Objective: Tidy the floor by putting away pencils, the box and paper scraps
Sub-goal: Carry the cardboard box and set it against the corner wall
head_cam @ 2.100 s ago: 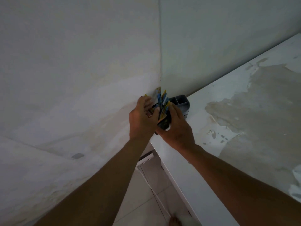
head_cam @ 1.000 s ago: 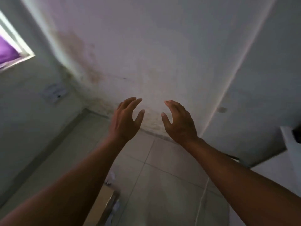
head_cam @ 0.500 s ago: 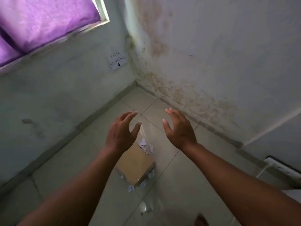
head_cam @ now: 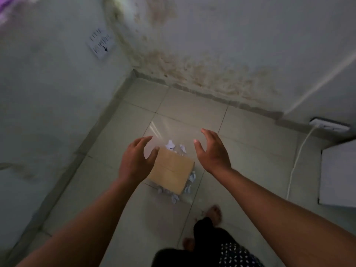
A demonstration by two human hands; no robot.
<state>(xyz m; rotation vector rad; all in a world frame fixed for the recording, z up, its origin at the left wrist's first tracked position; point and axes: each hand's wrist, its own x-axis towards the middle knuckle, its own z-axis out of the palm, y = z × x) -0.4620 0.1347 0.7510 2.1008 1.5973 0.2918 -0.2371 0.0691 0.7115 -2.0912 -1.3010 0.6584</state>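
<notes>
Box [head_cam: 170,171]: brown cardboard, closed, lying flat on the tiled floor [head_cam: 250,157] near the room's far-left corner, one corner pointing toward the viewer.

Scraps [head_cam: 170,145]: white crumpled paper, one cluster touching the box's far edge, more strewn along its right and near edges. No pencils visible on the floor.

Step in hand, as judged: the reach for the box, with the scraps yet to be gathered. Neither is picked up yet.

Next move, as judged: lower both hands to the box's left and right sides, close on it evenly and lift; the scraps against its edges are loose and may scatter, so they call for a separate gathering.

Left hand [head_cam: 134,160]: above the box's left edge, overlapping it in view; fingers spread and lightly curved, thumb apart, holding nothing. Contact with the box cannot be told.

Right hand [head_cam: 212,151]: above the floor just right of the box's far corner; fingers spread, palm facing left, holding nothing.

Both forearms extend forward and down, palms turned toward each other with the box between them.

Surroundings: stained wall [head_cam: 212,54] at the far side; paper notice [head_cam: 101,44] with an arrow on the left wall; white cable [head_cam: 296,162] and socket [head_cam: 329,125] far right; bare foot [head_cam: 212,213] near the bottom.
</notes>
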